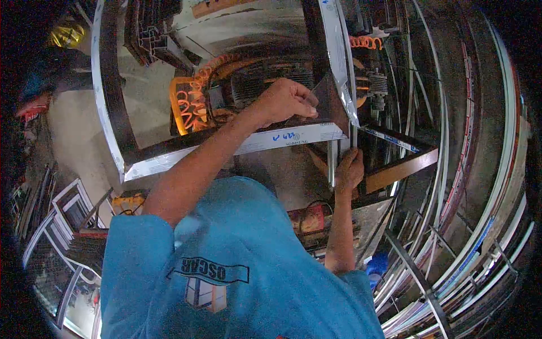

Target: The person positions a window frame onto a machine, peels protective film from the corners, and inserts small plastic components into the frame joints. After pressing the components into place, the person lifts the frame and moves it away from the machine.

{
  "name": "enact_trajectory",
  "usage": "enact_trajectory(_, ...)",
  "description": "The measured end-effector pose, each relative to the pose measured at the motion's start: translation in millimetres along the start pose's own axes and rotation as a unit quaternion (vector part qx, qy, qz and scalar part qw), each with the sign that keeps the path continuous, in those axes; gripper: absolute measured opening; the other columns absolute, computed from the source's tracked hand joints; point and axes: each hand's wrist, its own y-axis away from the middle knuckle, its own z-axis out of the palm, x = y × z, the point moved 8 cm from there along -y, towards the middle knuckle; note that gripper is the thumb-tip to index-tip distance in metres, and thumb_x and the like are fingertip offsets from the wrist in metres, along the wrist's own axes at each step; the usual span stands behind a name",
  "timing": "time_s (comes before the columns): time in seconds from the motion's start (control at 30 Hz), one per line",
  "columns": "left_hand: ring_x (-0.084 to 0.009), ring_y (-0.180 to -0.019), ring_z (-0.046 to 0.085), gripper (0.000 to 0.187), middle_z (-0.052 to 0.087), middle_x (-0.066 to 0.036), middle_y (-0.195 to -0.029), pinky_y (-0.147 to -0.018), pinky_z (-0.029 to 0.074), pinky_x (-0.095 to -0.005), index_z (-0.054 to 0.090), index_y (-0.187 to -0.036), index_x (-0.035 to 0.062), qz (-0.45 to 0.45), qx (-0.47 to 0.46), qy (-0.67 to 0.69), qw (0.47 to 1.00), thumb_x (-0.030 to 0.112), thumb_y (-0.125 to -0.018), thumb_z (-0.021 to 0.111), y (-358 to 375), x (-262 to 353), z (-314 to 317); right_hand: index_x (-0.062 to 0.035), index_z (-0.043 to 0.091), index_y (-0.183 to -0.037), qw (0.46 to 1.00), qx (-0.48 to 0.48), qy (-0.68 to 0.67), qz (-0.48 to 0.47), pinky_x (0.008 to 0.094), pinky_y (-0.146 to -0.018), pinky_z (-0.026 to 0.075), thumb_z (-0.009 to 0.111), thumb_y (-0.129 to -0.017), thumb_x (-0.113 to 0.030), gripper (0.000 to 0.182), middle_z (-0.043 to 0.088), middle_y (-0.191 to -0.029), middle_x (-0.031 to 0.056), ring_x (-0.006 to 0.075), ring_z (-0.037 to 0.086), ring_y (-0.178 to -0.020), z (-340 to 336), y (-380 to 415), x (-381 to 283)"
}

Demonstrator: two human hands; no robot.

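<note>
A dark window frame (127, 121) with white printed protective film lies in front of me. Blue handwriting marks the film on its near bar (265, 141). My left hand (287, 103) is over that bar near its right corner, its fingers pinched together at the inner edge. What sits between those fingertips is too small to tell. Below the same corner, my right hand (350, 169) is closed around a narrow light-coloured profile (333, 164) that sticks out toward me. Part of its grip is hidden behind the profile.
A smaller brown frame (402, 169) stands to the right. Beneath the window frame are an orange coiled air hose (195, 101) and a dark ribbed machine (271, 79). Long profiles (474, 226) fill racks on the right. White-framed panels (73, 209) lean at the left.
</note>
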Motion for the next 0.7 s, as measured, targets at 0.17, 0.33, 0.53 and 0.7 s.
enact_trajectory(0.17, -0.0101, -0.076, 0.064, 0.03, 0.072, -0.006, -0.085, -0.071, 0.051, -0.0261, 0.071, -0.1, 0.0, -0.003, -0.004, 0.003, 1.0, 0.018, -0.077, 0.079, 1.2, 2.3, -0.4, 0.0019, 0.061, -0.11, 1.0, -0.019, 0.012, 0.002, 0.0504, -0.076, 0.05, 0.038, -0.1, -0.038, 0.047, 0.067, -0.098, 0.0243, 0.0434, 0.064, -0.087, 5.2, -1.1, 4.6)
enact_trajectory(0.33, -0.0093, -0.074, 0.063, 0.034, 0.071, -0.005, -0.081, -0.068, 0.05, -0.0262, 0.071, -0.101, 0.0007, 0.018, 0.002, -0.021, 1.0, 0.021, -0.075, 0.081, 1.1, 7.1, -1.5, -0.0004, 0.059, -0.101, 0.998, 0.04, -0.024, -0.034, 0.0527, -0.069, 0.045, 0.035, -0.1, -0.044, 0.05, 0.063, -0.086, 0.0257, 0.0461, 0.061, -0.081, 10.8, -2.1, 17.3)
enact_trajectory(0.53, -0.0106, -0.075, 0.064, 0.034, 0.072, -0.007, -0.083, -0.07, 0.051, -0.0272, 0.071, -0.101, 0.0, 0.006, -0.003, -0.031, 0.999, 0.021, -0.075, 0.081, 2.5, 10.2, -2.3, 0.0012, 0.06, -0.108, 0.999, 0.019, -0.025, -0.021, 0.0534, -0.068, 0.046, 0.034, -0.1, -0.046, 0.054, 0.064, -0.088, 0.0282, 0.0472, 0.061, -0.081, 2.1, 0.5, 2.1)
enact_trajectory(0.7, -0.0103, -0.074, 0.064, 0.033, 0.072, -0.007, -0.083, -0.069, 0.051, -0.0266, 0.071, -0.101, 0.0005, 0.017, 0.001, -0.032, 0.999, 0.02, -0.076, 0.08, 0.9, 9.0, -1.1, 0.0018, 0.061, -0.114, 1.0, 0.008, -0.01, -0.013, 0.0526, -0.073, 0.048, 0.035, -0.1, -0.045, 0.056, 0.065, -0.093, 0.0297, 0.0472, 0.062, -0.086, 1.2, 0.1, 1.3)
